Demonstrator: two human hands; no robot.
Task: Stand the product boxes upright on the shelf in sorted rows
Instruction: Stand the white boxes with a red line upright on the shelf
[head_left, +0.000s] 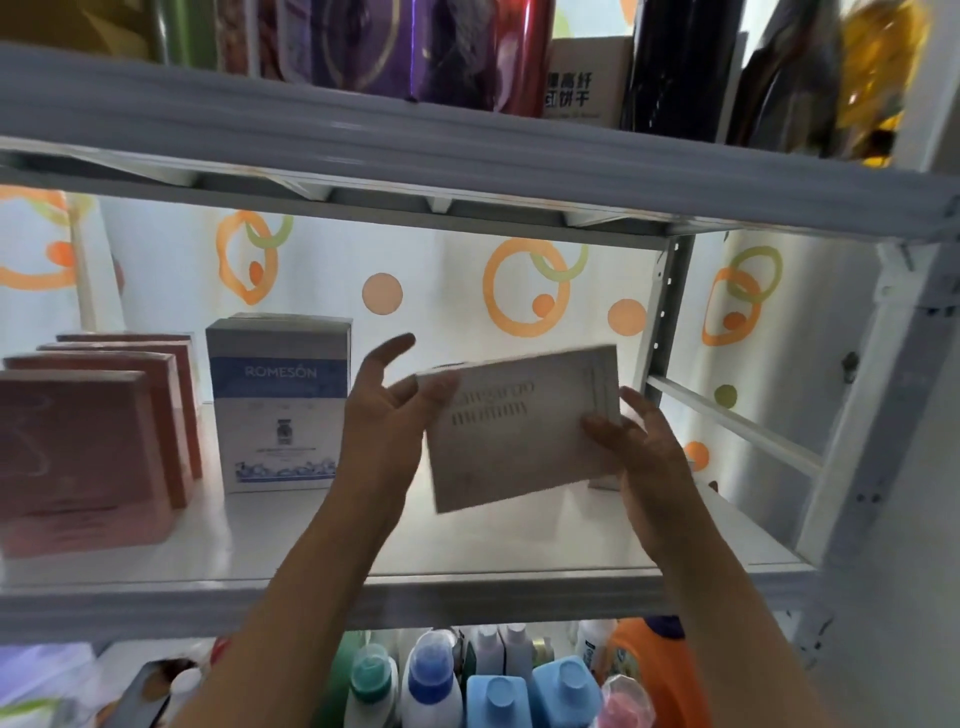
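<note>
Head view: both my hands hold a pale grey rectangular cardboard box (524, 423) tilted, above the white metal shelf (467, 551), right of centre. My left hand (384, 410) touches its left edge, thumb on the upper corner, fingers spread and loose. My right hand (636, 441) grips its right edge, thumb curled over the front. A white-and-blue "ROMESON" box (280, 400) stands upright just left; four pink boxes (88, 447) stand in a row at far left.

four pink boxes (88, 457), one blue romeson box (280, 405), one grey box (524, 426), two hands (384, 415).
</note>
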